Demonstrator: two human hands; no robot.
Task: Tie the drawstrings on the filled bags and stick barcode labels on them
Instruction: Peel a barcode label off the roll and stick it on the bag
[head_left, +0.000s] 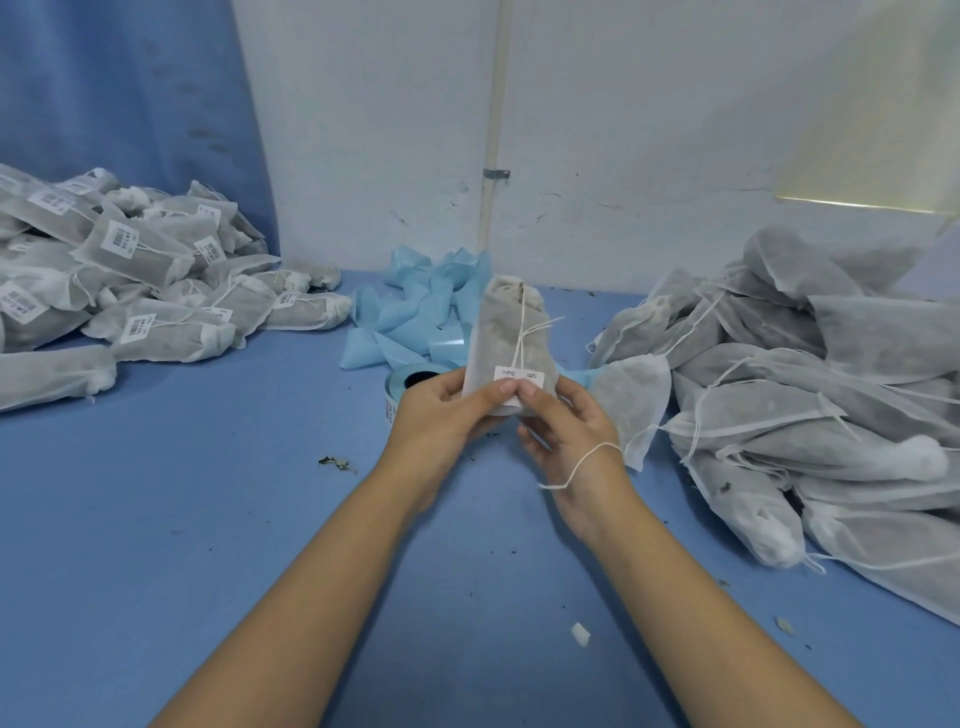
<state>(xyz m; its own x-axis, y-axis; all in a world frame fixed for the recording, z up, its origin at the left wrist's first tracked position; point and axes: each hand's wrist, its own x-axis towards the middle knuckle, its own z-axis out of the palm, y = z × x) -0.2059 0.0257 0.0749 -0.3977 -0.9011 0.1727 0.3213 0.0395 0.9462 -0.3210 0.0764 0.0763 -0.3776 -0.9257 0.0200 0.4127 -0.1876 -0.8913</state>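
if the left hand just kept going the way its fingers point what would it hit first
The bag it grips, right at the barcode label: the left hand points up and rightward into it. Past that, probably the right hand, though depth is unclear.

**ITEM COUNT**

Two hands, left hand (441, 410) and right hand (566, 431), are holding one bag (506, 332) carrying one label (519, 375). One label roll (410, 379) is lying on the surface (208, 493). Two bag piles, labelled pile (145, 270) and unlabelled pile (805, 364), are defying exact count.
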